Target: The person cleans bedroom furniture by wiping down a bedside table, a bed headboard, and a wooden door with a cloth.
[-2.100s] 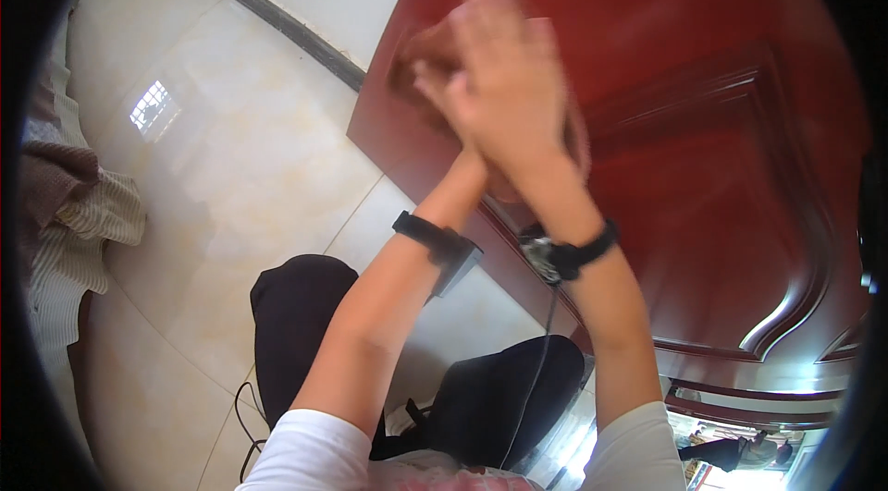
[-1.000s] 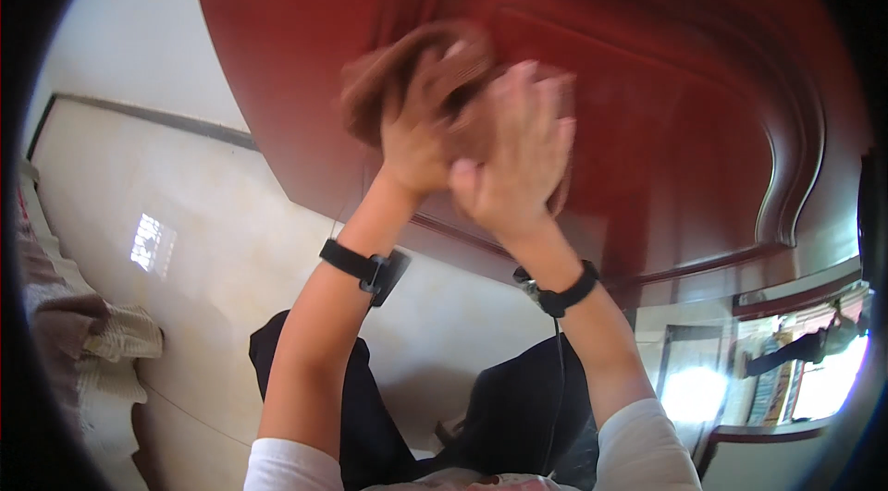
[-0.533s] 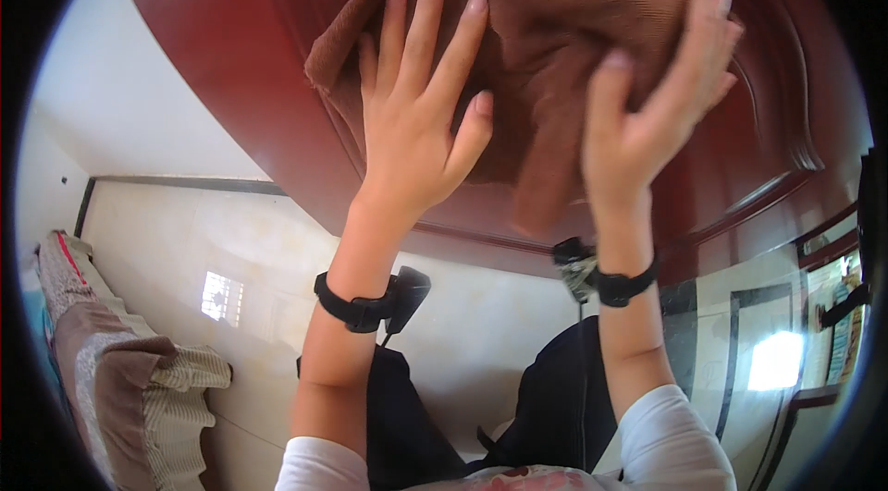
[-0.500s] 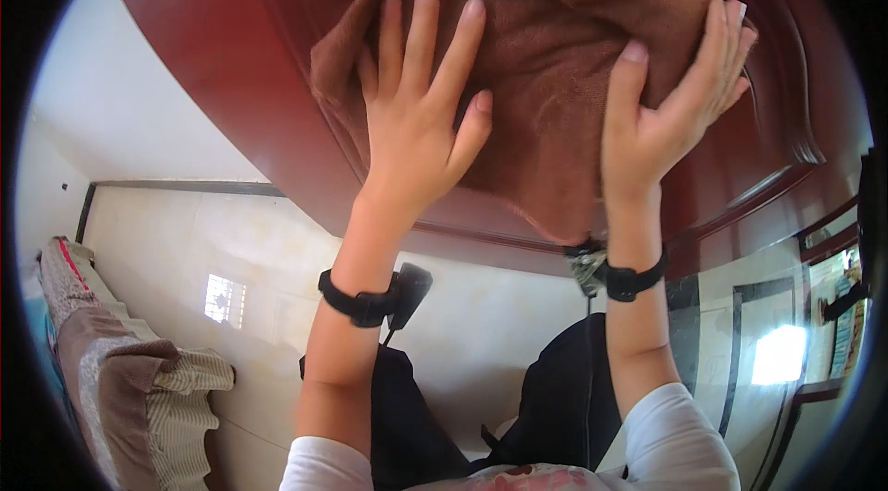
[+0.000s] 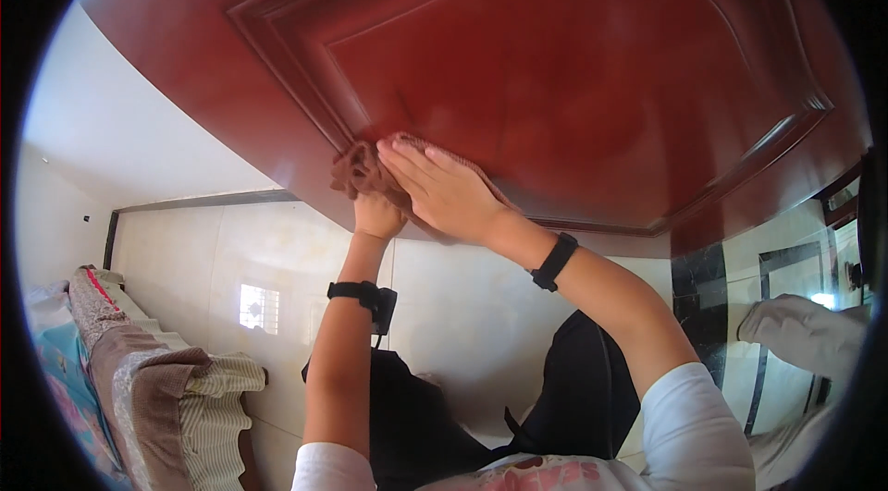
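A brown towel-like cloth (image 5: 363, 171) is bunched up near the lower left corner of the raised frame on a glossy red-brown door panel (image 5: 573, 75). My left hand (image 5: 377, 215) is at the cloth's lower left, its fingers mostly hidden in the folds and closed around it. Over the cloth lies my right hand (image 5: 449, 197), fingers stretched out side by side and pressing on it. Part of the cloth shows along the upper edge of the right hand. Both wrists wear black straps.
A bed or seat with draped brown and striped covers (image 5: 153, 389) stands at the lower left. Pale tiled floor (image 5: 305, 255) runs below the panel. At the right edge there is grey fabric (image 5: 805, 334), possibly another person's trouser leg.
The cloth was spread wide over the upper panel under both hands. Now it is bunched at lower left. Both hands moved down, the right also far left. Grey fabric has appeared at right.
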The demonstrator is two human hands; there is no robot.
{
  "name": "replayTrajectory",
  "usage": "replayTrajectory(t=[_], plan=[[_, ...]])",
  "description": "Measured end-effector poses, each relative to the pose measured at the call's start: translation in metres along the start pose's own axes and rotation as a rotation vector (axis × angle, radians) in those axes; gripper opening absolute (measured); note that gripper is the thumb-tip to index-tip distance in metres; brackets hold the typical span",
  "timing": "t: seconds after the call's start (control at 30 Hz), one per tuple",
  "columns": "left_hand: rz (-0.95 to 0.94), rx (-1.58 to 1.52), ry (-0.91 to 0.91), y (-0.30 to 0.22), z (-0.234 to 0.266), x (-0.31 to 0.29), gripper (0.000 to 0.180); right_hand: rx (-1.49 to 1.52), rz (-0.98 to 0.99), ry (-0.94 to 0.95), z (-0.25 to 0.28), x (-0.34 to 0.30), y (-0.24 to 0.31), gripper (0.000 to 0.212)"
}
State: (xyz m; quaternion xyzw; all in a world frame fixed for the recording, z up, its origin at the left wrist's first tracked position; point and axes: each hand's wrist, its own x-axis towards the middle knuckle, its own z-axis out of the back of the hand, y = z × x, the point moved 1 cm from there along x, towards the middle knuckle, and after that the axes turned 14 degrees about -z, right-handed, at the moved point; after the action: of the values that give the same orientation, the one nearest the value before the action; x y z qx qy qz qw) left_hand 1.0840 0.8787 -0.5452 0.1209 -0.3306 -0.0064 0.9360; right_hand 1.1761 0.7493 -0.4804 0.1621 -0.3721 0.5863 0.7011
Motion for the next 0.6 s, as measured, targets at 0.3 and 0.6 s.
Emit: replayTrajectory(t=[0.3,0.6], plan=[[-0.052,-0.183,-0.544,-0.044,0.105,0.149,0.053,0.005,-0.398,-0.701,0.141,0.050,-0.126,0.046],[-0.030,-0.284,-0.274,-0.053,-0.032,0.055,0.027,0.238,-0.151,-0.159,0.042,0.005,-0.044,0.038]])
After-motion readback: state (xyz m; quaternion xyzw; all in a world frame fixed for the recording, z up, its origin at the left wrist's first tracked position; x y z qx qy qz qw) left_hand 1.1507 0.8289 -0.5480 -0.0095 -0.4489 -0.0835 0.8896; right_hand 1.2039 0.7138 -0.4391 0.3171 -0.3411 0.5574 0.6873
